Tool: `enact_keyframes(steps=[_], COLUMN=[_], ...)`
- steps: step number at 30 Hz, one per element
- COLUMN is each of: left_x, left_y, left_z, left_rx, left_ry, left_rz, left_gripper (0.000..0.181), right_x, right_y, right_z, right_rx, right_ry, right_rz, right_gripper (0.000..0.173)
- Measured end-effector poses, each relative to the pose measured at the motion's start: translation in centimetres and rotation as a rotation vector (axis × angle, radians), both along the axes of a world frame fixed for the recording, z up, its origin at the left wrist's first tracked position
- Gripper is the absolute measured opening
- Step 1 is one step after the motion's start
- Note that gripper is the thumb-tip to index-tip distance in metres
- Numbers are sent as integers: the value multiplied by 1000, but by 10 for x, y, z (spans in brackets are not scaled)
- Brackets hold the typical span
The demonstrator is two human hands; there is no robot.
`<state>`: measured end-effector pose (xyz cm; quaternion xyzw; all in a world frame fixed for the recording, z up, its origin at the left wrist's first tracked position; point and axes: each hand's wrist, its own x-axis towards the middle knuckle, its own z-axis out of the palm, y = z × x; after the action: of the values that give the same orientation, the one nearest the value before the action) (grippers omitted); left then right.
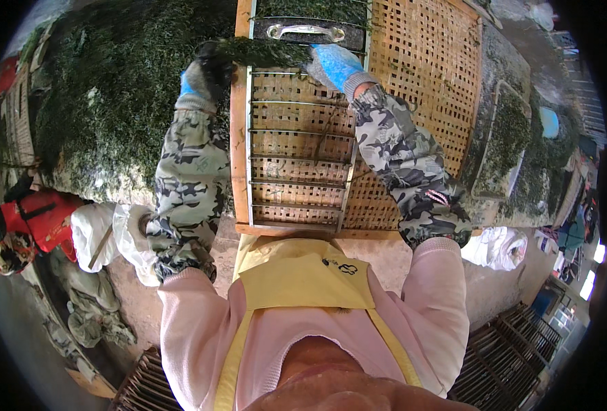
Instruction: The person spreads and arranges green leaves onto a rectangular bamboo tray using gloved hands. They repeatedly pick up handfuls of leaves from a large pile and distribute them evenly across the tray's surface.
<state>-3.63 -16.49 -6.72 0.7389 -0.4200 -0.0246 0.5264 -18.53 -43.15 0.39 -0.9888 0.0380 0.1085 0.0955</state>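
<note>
A strip of dark green, seaweed-like plant material (270,53) spans between my two gloved hands. My left hand (199,79) grips its left end beside the wooden edge of a woven bamboo tray (421,67). My right hand (335,66), in a blue-coated glove, holds its right end; the fingertips of both hands are partly hidden. Under the strip lies a metal frame (298,132) with crossbars, set on the tray. Just beyond it is a black board (352,37) with a metal handle (306,33). More green material (311,9) fills the frame's far end.
A large heap of dark green material (113,92) covers the table at left. A shallow tray (503,144) holding similar material sits at right. White sacks (94,234) and a red item (46,216) are below left; another white sack (496,248) is at right.
</note>
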Motion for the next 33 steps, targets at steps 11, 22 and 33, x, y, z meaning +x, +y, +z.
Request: enact_keyframes(steps=[11,22,33], left_x=[-107,-82,-80], left_y=[-30,-65,-64], left_z=[61,7,4], left_rx=[154,505,553], left_ry=[-359,-717,-727], left_rz=[262,57,65], left_gripper=[33,43,40], right_x=[-25,-76,-91], right_y=[-73,-94,-25], right_z=[-45,6,5], right_rx=[310,890,1597], right_ry=[-34,-261,-971], right_rz=[-140,-359,-972], right_gripper=[34,26,19])
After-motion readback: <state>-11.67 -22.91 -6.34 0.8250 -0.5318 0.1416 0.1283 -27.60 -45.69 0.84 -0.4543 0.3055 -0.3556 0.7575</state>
